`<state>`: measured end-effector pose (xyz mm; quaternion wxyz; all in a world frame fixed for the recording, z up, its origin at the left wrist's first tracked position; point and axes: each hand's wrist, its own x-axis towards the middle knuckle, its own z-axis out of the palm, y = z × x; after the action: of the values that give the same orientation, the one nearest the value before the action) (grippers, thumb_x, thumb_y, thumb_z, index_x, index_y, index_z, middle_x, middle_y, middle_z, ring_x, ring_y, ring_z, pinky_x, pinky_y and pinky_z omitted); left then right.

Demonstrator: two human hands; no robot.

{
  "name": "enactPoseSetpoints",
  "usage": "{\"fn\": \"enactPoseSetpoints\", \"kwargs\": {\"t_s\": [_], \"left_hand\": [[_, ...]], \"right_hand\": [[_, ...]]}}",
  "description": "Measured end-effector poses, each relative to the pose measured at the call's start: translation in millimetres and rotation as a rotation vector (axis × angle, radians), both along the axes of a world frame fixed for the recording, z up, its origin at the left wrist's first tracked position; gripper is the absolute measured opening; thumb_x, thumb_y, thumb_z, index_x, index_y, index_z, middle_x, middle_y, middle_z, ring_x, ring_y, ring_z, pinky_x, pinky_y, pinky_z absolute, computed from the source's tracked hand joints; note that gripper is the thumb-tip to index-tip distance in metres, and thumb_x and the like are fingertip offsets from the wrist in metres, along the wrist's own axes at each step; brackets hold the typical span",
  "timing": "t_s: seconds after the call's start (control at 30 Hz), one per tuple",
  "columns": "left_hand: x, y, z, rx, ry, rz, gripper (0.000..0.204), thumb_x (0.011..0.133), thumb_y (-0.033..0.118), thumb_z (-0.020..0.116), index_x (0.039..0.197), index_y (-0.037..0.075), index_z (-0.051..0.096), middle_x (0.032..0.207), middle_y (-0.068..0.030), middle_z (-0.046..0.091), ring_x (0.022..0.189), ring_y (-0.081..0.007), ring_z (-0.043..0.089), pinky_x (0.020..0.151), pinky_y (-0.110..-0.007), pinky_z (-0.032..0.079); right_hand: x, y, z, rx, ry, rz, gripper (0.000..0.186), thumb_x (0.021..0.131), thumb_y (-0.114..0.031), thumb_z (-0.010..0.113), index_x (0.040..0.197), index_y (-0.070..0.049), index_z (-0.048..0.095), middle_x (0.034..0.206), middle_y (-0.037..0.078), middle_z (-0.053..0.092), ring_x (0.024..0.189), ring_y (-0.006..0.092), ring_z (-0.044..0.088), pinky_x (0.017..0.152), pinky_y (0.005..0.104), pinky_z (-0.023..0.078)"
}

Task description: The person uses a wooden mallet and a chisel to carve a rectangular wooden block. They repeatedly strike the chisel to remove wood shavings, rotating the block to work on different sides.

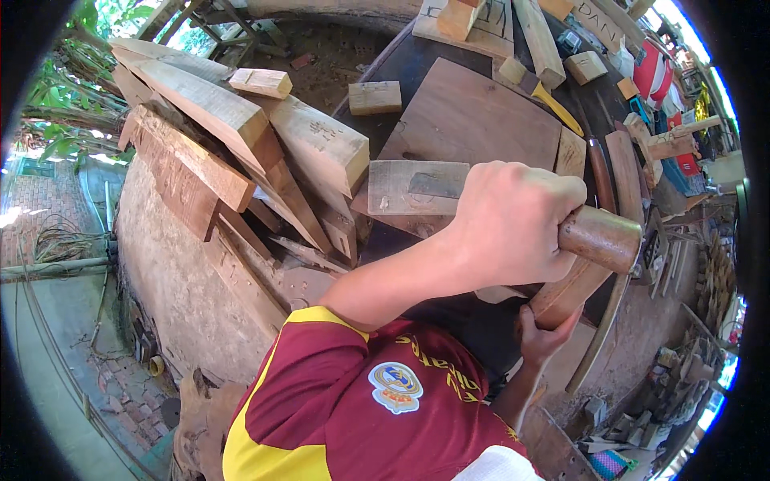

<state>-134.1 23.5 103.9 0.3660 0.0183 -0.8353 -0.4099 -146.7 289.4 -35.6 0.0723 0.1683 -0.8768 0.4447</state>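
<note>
My left hand is a fist wrapped round a thick, round brown wooden handle, whose rounded end sticks out to the right. Lower down, my right hand grips the near end of a rectangular wooden piece that slants up beneath the handle. Whether handle and piece are joined cannot be seen. Just left of my fist lies a pale wooden block with a dark flat piece on it, partly covered by my hand. Behind it, a broad brown board rests on the dark work surface.
Thick timber beams are stacked at the left, with a small block on top. Another block stands near the board. A yellow-handled brush and a curved brown strip lie at the right. Scrap wood covers ground at lower right.
</note>
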Motion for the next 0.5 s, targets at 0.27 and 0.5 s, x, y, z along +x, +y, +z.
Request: {"fn": "enactPoseSetpoints", "kwargs": {"t_s": [0.27, 0.5], "left_hand": [[3, -2, 2, 0.04, 0.044, 0.024, 0.023, 0.048, 0.012, 0.069, 0.066, 0.007, 0.055, 0.059, -0.0132, 0.052, 0.057, -0.0355, 0.056, 0.051, -0.04, 0.045], [-1, -5, 2, 0.087, 0.13, 0.062, 0.021, 0.052, 0.013, 0.069, 0.065, 0.006, 0.054, 0.057, -0.0151, 0.052, 0.057, -0.0376, 0.056, 0.052, -0.04, 0.045]], "right_hand": [[-17, 27, 39, -0.054, 0.234, 0.004, 0.092, 0.067, -0.015, 0.085, 0.139, 0.01, 0.034, 0.137, 0.023, 0.044, 0.125, 0.0328, 0.045, 0.107, 0.0439, 0.034], [-53, 34, 149, -0.366, 0.624, -0.366, 0.083, 0.073, -0.007, 0.082, 0.142, -0.003, 0.036, 0.133, 0.022, 0.047, 0.117, 0.0318, 0.053, 0.098, 0.0461, 0.048]]}}
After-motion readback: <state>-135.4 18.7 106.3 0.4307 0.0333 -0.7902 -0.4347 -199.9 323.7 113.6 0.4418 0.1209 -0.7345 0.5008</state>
